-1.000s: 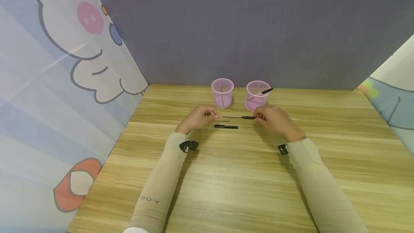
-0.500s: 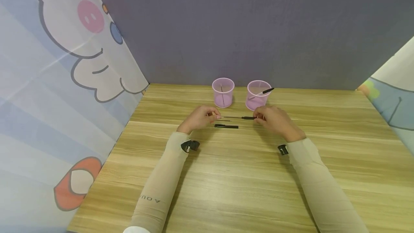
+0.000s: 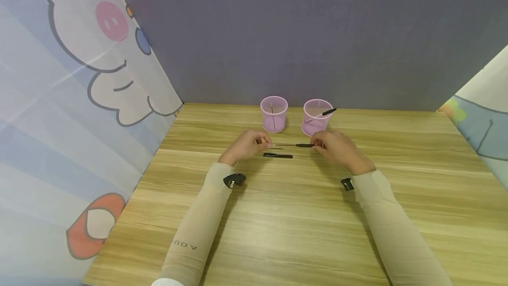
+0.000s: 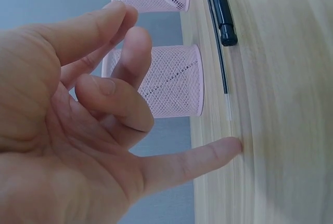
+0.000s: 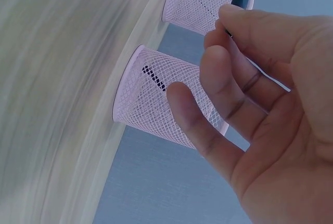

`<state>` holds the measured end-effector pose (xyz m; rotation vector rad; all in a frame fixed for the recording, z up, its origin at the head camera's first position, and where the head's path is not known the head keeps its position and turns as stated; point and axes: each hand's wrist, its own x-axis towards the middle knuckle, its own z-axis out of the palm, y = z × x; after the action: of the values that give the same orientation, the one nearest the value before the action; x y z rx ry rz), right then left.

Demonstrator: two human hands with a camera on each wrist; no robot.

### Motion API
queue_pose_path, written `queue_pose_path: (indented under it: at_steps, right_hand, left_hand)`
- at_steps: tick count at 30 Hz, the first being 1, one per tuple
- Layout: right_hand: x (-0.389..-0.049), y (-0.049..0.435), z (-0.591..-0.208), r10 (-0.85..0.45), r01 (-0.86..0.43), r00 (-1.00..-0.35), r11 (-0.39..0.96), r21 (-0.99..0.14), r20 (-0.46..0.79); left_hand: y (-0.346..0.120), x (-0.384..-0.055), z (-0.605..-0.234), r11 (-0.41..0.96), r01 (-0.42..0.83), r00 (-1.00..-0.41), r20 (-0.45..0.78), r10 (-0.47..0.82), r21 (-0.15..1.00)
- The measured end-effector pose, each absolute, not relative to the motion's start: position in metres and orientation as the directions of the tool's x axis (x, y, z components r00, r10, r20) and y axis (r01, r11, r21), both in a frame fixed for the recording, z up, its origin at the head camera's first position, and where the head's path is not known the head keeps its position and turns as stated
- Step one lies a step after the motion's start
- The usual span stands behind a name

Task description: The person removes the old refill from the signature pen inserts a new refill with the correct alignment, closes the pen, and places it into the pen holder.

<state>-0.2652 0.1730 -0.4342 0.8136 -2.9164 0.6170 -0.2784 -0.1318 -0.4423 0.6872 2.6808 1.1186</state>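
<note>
Between the thumb and index finger of my left hand (image 3: 248,145) is the pale end of a thin pen refill (image 3: 286,144). The refill runs level to the right into a black pen grip section (image 3: 304,145). My right hand (image 3: 335,148) pinches that section, dark between thumb and fingertips in the right wrist view. Below, a second thin refill (image 4: 217,42) with a clear end lies on the table, near my outstretched left little finger. Beside it lies a black pen piece with a clip (image 3: 278,156), seemingly a cap. My right hand hides the rest of the grip section.
Behind the hands stand two pink mesh cups. The left cup (image 3: 274,120) holds a thin dark stick. In the right cup (image 3: 312,126) a black-and-white pen (image 3: 323,114) leans over the rim. A grey panel (image 3: 301,34) rises at the wooden table's (image 3: 293,224) back edge.
My left hand has edged slightly right, toward my right hand, and less of the held refill shows between them. The right hand stays almost still; the cups and lying parts have not moved.
</note>
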Motion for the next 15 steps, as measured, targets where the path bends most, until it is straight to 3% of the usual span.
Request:
queue_pose_path:
  at_steps: [15]
  right_hand:
    - [-0.2635,0.1720,-0.4352,-0.493,-0.522,-0.852,0.773,-0.359,0.176]
  left_hand:
    - [-0.1290,-0.2760,-0.4412,0.619,0.373,-0.879,0.049,0.474,0.691]
